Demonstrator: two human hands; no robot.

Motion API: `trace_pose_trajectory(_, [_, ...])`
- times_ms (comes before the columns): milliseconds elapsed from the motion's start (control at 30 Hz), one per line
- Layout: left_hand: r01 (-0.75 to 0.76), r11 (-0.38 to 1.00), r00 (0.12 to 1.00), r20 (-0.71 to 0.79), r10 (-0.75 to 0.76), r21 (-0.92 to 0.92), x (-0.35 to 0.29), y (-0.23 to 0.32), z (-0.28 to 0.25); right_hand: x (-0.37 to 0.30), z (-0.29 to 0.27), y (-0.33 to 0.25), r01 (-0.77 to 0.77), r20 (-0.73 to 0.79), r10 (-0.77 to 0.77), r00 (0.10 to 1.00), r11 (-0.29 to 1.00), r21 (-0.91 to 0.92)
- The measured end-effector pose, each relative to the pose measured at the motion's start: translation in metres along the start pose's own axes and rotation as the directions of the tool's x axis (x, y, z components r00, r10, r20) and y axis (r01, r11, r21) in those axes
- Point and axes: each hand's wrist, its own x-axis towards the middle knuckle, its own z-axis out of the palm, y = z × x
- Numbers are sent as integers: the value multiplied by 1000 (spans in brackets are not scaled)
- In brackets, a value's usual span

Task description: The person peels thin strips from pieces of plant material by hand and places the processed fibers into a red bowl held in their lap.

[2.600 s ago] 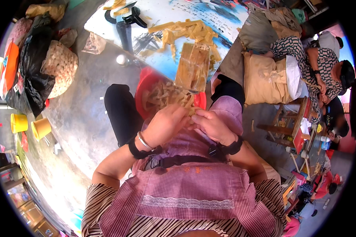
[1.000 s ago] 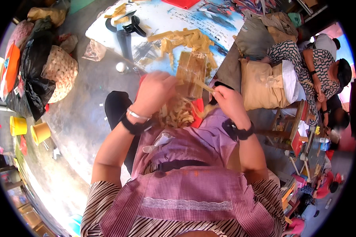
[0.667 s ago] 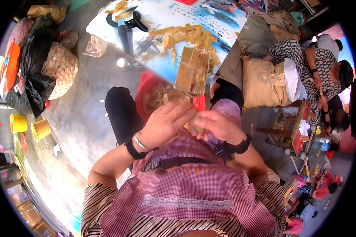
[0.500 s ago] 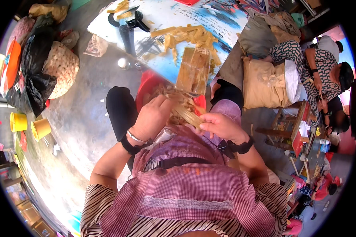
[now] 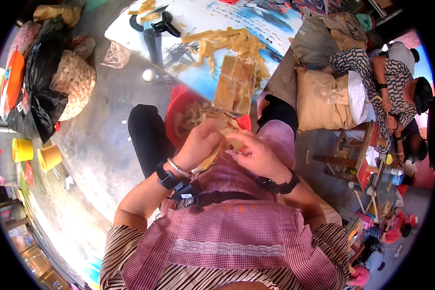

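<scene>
the strip (image 5: 216,151), a pale yellow, dried-looking band, is held over the lap, just in front of the red basin (image 5: 176,116). it is pinched between both hands: the fingers of the left hand (image 5: 200,144) are curled shut around its lower length, and the fingers of the right hand (image 5: 256,153) are closed on its upper end, thumb pressed against the fingertips. it is judged to be light, thin and pliable, somewhat papery, so that it would bend readily but could tear or split if pulled hard; a hold near the ends, with the flat of the fingers, seems best. more strips of the same kind are seen lying in the basin. beyond it a flat bundle (image 5: 235,84) of such strips rests on the edge of a printed mat (image 5: 270,21), with loose strips scattered behind it. a black tool (image 5: 155,24) lies further back on the mat. two yellow cups (image 5: 34,153) stand on the concrete floor (image 5: 94,150) to the left, and another person (image 5: 386,77) sits at the right.
</scene>
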Motion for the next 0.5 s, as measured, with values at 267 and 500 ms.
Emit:
trace_pose_trajectory(267, [93,932,991,-59,-120,-349,0,-8,14,4,23,14,261,4,-289,957,857,-444])
trace_pose_trajectory(500, [39,997,999,-21,-37,65,-11,4,4,-3,9,23,-16,-35,31,999,926,377])
